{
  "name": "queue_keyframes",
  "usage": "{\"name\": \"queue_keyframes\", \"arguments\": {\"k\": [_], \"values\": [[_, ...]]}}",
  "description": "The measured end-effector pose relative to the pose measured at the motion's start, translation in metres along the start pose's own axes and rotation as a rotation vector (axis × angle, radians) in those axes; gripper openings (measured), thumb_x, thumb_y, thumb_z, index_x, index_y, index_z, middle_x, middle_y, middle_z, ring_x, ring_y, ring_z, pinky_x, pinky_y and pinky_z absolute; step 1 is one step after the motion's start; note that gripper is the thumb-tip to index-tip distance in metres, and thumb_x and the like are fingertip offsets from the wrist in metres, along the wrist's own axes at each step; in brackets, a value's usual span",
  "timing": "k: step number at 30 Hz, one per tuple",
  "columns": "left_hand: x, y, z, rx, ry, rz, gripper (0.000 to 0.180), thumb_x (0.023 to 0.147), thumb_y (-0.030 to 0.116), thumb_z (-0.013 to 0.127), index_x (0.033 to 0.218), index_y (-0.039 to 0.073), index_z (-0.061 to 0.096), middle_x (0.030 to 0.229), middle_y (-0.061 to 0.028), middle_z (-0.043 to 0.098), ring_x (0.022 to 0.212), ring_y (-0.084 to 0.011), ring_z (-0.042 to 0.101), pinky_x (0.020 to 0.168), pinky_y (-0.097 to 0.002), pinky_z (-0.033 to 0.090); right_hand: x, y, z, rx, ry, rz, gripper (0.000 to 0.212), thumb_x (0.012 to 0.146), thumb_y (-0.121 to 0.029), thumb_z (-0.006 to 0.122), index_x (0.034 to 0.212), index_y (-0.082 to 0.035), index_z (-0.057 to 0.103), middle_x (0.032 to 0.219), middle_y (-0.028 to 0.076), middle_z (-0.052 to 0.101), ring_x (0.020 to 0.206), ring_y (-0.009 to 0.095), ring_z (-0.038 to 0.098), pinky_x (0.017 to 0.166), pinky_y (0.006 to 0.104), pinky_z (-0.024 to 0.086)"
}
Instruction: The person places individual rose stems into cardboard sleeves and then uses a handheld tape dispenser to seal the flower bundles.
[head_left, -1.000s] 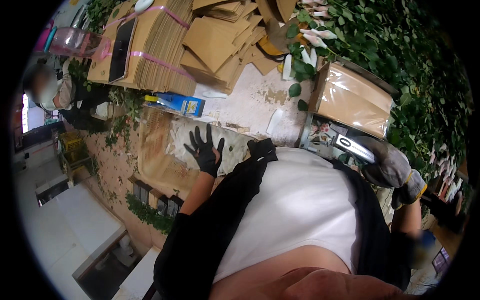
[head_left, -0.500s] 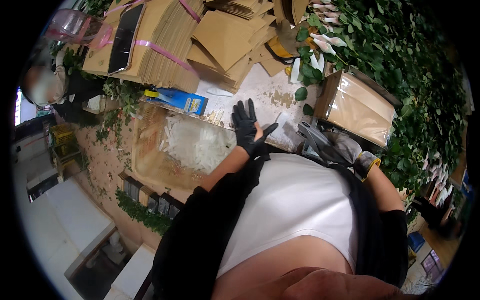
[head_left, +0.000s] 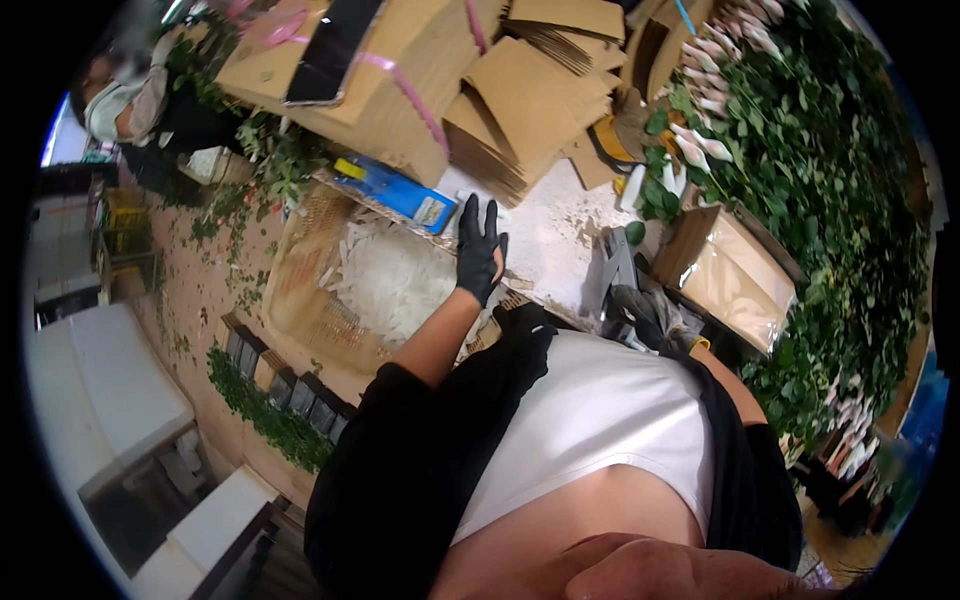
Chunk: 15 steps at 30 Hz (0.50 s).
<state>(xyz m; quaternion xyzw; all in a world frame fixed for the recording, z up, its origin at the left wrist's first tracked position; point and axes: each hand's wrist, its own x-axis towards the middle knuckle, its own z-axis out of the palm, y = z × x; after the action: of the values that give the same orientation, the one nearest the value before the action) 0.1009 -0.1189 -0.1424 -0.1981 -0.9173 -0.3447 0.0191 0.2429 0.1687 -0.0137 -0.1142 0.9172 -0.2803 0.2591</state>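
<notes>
box of white strips (head_left: 385, 280) on the table (head_left: 555, 235), left | left hand (head_left: 480, 250) in black glove, grip apart, fingers spread flat just beside the blue carton (head_left: 392, 190) | right hand (head_left: 650, 315) in grey glove, grip clamped on a grey tool (head_left: 615, 270), type unclear | risk: reaching hand may knock the carton into the strips

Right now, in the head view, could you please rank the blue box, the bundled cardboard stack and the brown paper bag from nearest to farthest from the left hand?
From the left hand:
1. Blue box, just left.
2. Bundled cardboard stack, above left.
3. Brown paper bag, far right.
</notes>
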Motion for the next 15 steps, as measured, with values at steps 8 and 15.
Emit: {"name": "queue_keyframes", "arguments": {"k": [8,15], "values": [[-0.025,-0.014,-0.045,0.239,-0.133,0.086,0.044,0.083,0.012,0.057,0.126,0.002,0.052,0.108,-0.0172,0.054,0.106,-0.0350,0.050,0.091,-0.0433,0.041,0.055,-0.039,-0.022,-0.083,-0.233,0.268,0.030,0.084,-0.028,0.055,0.105,-0.010,0.066,0.090,0.022,0.066,0.088,0.037,0.063,0.080,0.0409,0.050],[-0.107,-0.049,-0.096,0.464,0.053,-0.246,0.031,0.082,0.027,0.065,0.111,0.015,0.063,0.101,-0.0162,0.056,0.096,-0.0326,0.053,0.080,-0.0453,0.043,0.189,-0.139,-0.058,0.104,0.243,-0.292,0.032,0.088,-0.027,0.053,0.112,-0.007,0.063,0.091,0.021,0.065,0.080,0.036,0.063,0.072,0.0416,0.049]]}}
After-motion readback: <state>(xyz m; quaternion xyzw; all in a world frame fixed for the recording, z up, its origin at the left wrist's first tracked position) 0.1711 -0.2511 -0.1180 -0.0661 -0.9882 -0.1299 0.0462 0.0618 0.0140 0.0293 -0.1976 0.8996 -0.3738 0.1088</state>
